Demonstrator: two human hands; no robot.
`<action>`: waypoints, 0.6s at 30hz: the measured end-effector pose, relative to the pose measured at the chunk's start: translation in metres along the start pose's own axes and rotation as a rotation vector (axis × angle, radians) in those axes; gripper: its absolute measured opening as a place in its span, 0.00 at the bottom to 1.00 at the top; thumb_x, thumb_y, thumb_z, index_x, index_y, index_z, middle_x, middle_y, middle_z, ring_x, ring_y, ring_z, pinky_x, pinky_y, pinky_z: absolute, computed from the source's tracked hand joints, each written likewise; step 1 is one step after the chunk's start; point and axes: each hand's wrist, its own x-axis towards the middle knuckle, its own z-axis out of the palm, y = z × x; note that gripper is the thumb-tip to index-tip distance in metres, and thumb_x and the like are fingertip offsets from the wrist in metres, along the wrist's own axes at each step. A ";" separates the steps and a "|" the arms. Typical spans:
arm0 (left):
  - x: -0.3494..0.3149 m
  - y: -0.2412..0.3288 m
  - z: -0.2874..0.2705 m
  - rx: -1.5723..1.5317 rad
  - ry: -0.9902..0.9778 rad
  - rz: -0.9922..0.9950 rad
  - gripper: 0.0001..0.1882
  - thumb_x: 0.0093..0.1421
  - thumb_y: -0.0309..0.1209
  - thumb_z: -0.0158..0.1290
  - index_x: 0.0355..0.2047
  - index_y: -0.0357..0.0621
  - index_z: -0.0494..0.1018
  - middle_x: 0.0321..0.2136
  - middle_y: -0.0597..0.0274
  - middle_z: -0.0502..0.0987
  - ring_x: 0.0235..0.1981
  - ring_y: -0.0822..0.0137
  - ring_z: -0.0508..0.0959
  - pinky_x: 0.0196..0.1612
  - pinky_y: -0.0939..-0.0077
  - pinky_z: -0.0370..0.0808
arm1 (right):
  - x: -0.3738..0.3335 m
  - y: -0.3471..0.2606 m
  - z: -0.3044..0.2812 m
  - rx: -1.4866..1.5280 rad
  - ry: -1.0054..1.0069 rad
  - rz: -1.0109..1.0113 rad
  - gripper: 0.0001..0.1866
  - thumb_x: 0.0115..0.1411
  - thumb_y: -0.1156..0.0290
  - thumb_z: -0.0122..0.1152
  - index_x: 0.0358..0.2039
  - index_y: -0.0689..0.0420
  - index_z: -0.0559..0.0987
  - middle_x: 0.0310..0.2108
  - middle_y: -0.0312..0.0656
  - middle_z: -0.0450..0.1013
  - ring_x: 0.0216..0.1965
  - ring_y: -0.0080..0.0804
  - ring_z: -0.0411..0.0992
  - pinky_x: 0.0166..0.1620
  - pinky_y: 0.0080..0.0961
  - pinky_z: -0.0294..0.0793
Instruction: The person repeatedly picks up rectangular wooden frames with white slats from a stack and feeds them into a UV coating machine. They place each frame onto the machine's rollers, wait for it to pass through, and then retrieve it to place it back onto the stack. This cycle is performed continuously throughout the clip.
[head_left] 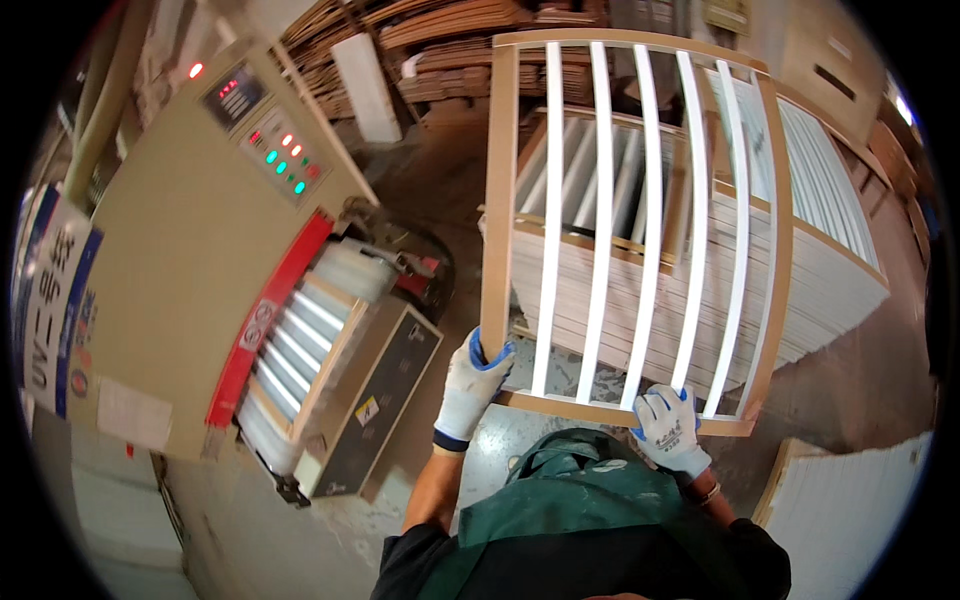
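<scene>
Both my hands wear white work gloves with blue palms. Between them I hold up a slatted frame (499,200), with white slats and bare brown edges, tilted away from me. My left hand (472,388) is closed round its near left corner. My right hand (668,428) grips the near rail toward the right end, fingers curled over it from above. A similar slatted frame (338,372) lies on the outlet of a machine (170,270) at the left, partly under its red bar (262,330). Through the slats in my hands, a stack of white-faced frames (590,290) shows behind.
The machine's control panel (280,152) has lit red and green lights. A dark-sided conveyor end (375,405) juts out from it toward me. Another white stack (850,510) stands at the lower right, close to my right arm. Brown boards (450,65) are piled at the back.
</scene>
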 end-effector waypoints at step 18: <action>-0.290 -0.010 0.107 -0.089 1.006 -0.383 0.06 0.62 0.27 0.60 0.34 0.38 0.76 0.22 0.66 0.77 0.21 0.77 0.75 0.23 0.78 0.70 | 0.038 0.054 0.036 0.213 -0.282 -1.090 0.20 0.58 0.52 0.65 0.45 0.51 0.77 0.41 0.35 0.76 0.50 0.33 0.72 0.49 0.45 0.66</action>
